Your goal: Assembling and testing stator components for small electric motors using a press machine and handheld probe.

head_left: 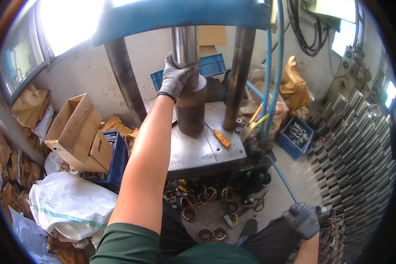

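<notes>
Head view: nearest, the gloved right hand [302, 220] is closed around the end of a blue lever [281, 178]. Beyond, on the steel press table [187, 160], a dark cylindrical block [192, 112] props up a smaller metal cylinder [192, 80] beneath the chrome ram [185, 44]; the gloved left hand [176, 78] grasps it, seemingly for steadiness.

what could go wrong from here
The left hand is at the lower end of the shiny ram, above the thick cylinder, so it might be pinched if the ram descends. The right hand grips the blue rod; if that controls the ram, a slip could move it. The orange-handled tool lies on the plate and might be knocked off.
</notes>
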`<state>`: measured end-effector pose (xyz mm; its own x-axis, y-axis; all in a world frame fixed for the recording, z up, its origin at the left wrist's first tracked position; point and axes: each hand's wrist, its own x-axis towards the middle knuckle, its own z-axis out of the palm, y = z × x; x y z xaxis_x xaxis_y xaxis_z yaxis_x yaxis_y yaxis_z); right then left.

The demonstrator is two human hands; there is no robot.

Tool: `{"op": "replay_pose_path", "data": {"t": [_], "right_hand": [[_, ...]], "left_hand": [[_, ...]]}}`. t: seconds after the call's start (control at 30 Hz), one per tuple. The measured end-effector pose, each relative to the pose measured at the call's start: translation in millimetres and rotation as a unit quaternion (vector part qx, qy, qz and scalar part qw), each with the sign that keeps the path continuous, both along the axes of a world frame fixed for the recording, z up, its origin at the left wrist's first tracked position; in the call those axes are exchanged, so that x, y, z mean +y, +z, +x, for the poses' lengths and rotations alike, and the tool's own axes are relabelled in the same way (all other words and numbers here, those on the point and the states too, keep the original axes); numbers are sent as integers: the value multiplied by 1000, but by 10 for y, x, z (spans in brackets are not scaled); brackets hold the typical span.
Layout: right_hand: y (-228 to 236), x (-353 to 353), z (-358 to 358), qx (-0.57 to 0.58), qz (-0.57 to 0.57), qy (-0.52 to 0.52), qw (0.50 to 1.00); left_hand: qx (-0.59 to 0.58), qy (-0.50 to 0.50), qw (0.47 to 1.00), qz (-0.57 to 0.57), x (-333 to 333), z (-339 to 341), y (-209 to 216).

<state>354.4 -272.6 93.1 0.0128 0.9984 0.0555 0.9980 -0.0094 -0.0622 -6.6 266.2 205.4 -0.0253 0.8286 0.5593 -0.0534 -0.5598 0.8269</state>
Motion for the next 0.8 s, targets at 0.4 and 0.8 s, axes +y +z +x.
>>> {"op": "replay_pose_path", "data": {"t": [0.4, 0.8], "right_hand": [[13, 40, -22, 43, 75, -30, 996], [98, 75, -22, 52, 81, -47, 994]], "left_hand": [[-27, -15, 999, -16, -15, -58, -13], [-9, -11, 1000, -13, 25, -63, -49]]}}
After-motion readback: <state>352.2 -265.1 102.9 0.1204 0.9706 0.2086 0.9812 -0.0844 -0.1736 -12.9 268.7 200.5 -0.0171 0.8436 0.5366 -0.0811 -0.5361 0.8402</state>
